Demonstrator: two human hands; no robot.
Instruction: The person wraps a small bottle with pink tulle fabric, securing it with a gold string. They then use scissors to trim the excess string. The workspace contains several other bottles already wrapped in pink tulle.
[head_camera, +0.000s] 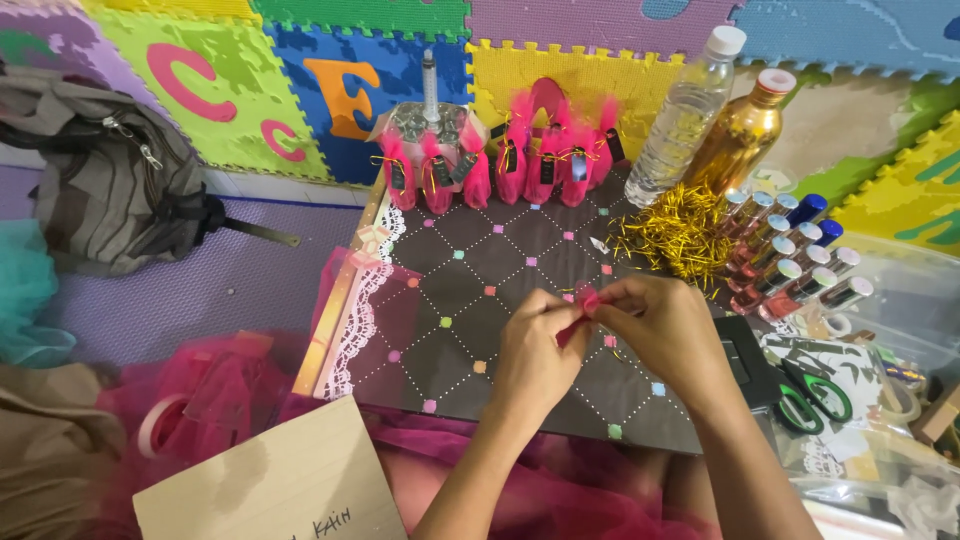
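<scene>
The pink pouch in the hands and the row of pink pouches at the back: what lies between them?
Head view: only the bare dark board lies between the held pouch and the row.

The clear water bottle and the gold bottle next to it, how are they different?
The clear water bottle is see-through with ridged sides, while the gold bottle is shiny, smooth and solid-coloured. The water bottle is taller with a white cap; the gold bottle is shorter with a pale pink cap. Both lean side by side against the foam mat wall, caps on, above the gold shreds.
</scene>
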